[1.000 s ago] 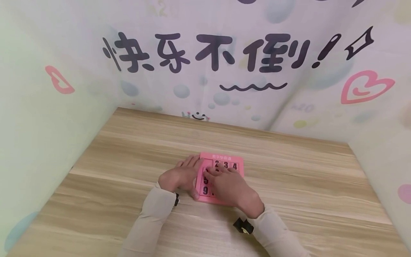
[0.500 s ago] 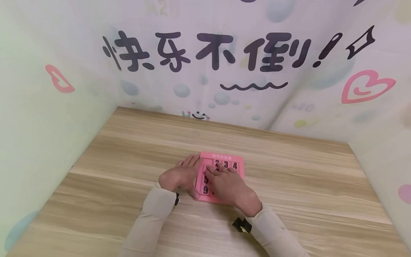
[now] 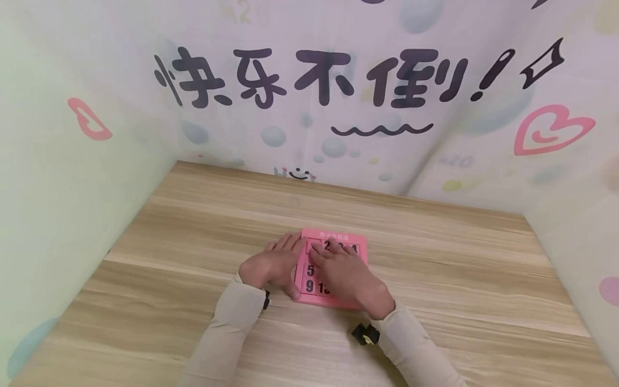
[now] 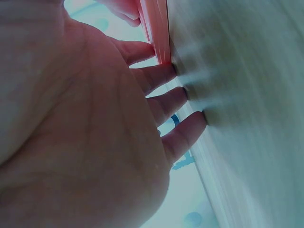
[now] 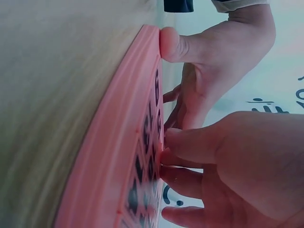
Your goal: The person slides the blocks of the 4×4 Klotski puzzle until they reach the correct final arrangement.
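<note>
A pink number slide puzzle (image 3: 333, 305) lies flat on the table, its white lettering along the far edge. Tiles 2, 5 (image 3: 310, 270), 9 (image 3: 309, 286) and 13 can be read; others hide under the right hand. Along the puzzle's left edge my left hand (image 3: 273, 264) rests, thumb on the near left corner and fingers extended; in the left wrist view its fingertips (image 4: 194, 124) touch the table and the frame's side. My right hand (image 3: 345, 274) lies over the tiles, its fingertips touching them in the upper part; the right wrist view shows its fingers (image 5: 185, 183) mostly straight.
The wood-grain table (image 3: 193, 226) extends around the puzzle on all sides. A white printed cloth wall (image 3: 309, 145) with large black characters stands behind it, with pale walls at left and right. Black wrist straps (image 3: 366, 334) show at the sleeves.
My right hand has shifted slightly toward the far edge, covering more of tiles 3 and 4 and uncovering 13. My left hand stays in place.
</note>
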Demonstrator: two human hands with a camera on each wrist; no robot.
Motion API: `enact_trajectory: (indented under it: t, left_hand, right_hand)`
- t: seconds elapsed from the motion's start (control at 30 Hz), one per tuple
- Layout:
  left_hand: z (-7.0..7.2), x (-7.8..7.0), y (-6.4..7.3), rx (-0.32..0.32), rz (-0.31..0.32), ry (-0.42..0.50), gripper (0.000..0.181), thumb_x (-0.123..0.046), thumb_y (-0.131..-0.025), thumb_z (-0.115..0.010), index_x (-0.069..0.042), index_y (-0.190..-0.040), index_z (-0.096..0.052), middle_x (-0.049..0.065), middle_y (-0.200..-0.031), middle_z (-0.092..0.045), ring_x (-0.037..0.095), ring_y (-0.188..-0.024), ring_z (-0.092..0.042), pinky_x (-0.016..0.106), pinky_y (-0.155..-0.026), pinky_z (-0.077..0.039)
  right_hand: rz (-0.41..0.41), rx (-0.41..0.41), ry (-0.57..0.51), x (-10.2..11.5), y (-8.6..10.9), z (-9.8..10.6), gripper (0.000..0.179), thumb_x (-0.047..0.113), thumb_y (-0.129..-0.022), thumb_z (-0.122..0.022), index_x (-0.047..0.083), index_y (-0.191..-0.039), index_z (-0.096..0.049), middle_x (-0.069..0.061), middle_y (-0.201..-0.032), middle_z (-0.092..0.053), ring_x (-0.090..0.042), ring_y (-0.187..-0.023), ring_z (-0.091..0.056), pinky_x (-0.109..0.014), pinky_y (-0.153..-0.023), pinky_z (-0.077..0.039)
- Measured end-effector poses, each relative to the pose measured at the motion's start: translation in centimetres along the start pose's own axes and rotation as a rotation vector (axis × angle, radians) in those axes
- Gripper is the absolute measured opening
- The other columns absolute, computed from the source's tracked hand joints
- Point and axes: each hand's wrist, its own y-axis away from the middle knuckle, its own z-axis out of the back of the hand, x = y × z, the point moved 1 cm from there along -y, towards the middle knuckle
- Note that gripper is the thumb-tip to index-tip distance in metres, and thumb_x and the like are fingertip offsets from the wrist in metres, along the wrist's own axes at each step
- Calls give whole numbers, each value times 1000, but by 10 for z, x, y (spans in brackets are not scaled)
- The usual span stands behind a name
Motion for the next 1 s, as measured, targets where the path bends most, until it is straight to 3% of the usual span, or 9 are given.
enact_trajectory:
  t: [0.77, 1.0]
  left_hand:
    - [-3, 2, 2, 5, 18, 24, 129, -38, -65, -90, -8, -160, -9, 11, -168, -4, 29, -154, -1, 47, -125, -9]
    - [0, 0, 2, 1, 6, 3, 129, -40, -65, -89, -7, -160, -8, 13, -167, -3, 30, -154, 0, 48, -125, -9]
  right_hand:
    - [18, -24, -21, -3, -6, -5, 50, 18, -104, -45, 18, -153, -39, -2, -159, -37, -35, -148, -28, -57, -117, -30]
    - [20, 12, -2, 4, 3, 3, 49, 21, -105, -44, 20, -153, -39, 0, -159, -36, -35, -148, -29, -59, -115, -32]
